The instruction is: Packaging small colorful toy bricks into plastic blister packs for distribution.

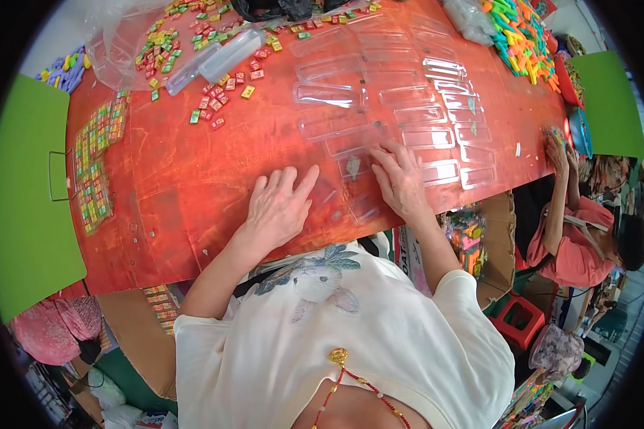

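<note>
My left hand (pixel 277 207) rests on the red tabletop (pixel 193 171) with its fingers spread, and nothing is in it. To its right, my right hand (pixel 401 179) lies beside a clear plastic blister shell (pixel 345 147), fingers apart and fingertips at or close to its edge. Whether they touch the shell is hard to make out. Rows of similar clear shells (pixel 440 171) lie beyond and to the right of that hand. Another transparent shell (pixel 365 207) sits at the table's near edge, between my two hands.
Small red, yellow and green pieces (pixel 215 100) lie scattered at the back left, near stacked clear plastic covers (pixel 232 56). Filled packs (pixel 96 164) lie at the left edge. Bright plastic parts (pixel 522 39) are heaped back right. A co-worker (pixel 576 236) works at the right; a carton (pixel 497 243) stands below.
</note>
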`<state>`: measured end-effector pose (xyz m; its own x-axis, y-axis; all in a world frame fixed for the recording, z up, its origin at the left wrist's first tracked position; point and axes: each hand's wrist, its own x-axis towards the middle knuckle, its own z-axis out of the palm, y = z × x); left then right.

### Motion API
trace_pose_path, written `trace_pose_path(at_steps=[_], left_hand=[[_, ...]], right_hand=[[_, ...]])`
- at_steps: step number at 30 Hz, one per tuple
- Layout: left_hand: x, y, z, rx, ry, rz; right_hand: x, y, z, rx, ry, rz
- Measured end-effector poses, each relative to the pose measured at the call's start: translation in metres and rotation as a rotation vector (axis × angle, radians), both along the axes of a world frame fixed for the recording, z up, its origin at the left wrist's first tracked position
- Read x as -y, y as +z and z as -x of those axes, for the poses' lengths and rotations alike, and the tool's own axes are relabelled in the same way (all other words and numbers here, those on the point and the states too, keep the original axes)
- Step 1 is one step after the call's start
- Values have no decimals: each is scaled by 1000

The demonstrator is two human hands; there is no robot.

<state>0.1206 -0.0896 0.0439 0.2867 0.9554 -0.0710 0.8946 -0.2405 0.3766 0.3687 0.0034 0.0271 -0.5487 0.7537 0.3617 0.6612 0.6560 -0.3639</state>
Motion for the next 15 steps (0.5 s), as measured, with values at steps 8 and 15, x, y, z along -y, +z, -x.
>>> trace_pose_path(at_steps=[8, 15], left_hand=[[11, -26, -7, -45, -112, -270], [-34, -18, -7, 237, 103, -215]], right_hand=[[26, -13, -8, 188, -39, -57], [33, -19, -4, 248, -174, -32]])
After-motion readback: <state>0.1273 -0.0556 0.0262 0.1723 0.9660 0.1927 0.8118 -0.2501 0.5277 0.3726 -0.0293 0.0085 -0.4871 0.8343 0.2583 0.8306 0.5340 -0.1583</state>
